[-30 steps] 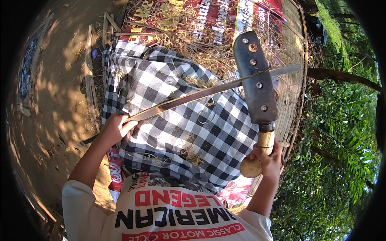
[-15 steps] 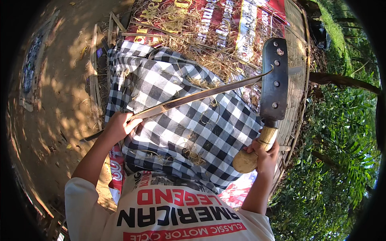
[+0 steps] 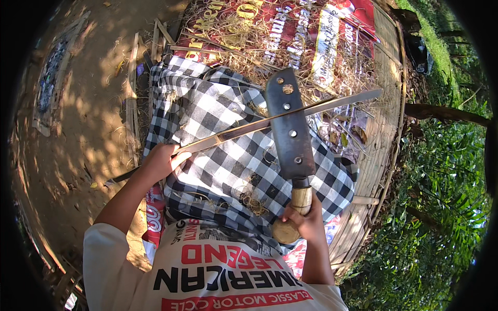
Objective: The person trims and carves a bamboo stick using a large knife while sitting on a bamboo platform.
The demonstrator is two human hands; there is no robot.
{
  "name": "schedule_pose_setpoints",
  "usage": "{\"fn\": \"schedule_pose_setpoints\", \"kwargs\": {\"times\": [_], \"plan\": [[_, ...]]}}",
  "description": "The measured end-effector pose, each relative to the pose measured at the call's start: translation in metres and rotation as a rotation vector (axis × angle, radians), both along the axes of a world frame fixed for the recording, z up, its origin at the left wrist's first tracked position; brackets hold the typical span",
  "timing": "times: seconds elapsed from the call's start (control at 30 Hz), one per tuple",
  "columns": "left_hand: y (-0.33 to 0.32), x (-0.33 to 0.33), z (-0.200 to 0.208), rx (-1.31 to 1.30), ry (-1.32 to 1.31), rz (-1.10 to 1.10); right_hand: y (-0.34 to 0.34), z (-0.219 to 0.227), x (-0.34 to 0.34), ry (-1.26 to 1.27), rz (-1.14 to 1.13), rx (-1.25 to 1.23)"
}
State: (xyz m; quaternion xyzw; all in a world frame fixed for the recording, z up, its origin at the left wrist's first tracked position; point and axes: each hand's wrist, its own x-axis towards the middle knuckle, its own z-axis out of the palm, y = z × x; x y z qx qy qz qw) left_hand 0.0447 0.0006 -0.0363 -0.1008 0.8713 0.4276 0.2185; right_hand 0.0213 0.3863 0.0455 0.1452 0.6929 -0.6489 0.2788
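At the left edge of the cloth [image 3: 223, 171], the left hand [image 3: 160, 163] clamps its fingers on the strip [image 3: 244, 129], which slants beyond the upper right edge. The right hand [image 3: 307, 220] wraps its fingers round the knife [image 3: 291, 135], whose blade crosses over the strip.

I have room to pass over the checked cloth [image 3: 228, 173], left of the big knife [image 3: 291, 127] and its handle [image 3: 301, 198]. The long thin strip [image 3: 239, 131] goes under the blade and blocks me on both sides. The right hand [image 3: 309, 222] fills the handle. Right of the knife's handle, I can slip over the bamboo slats [image 3: 376, 166].
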Motion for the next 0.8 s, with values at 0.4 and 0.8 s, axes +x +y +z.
{"fn": "schedule_pose_setpoints", "kwargs": {"times": [0.4, 0.8], "plan": [[0.002, 0.003, 0.004, -0.007, 0.09, -0.027, -0.007, -0.008, 0.015, -0.078, 0.132, -0.092], [0.003, -0.003, 0.0, -0.172, 0.121, -0.086, -0.011, -0.013, 0.017, -0.032, 0.148, -0.103]]}}
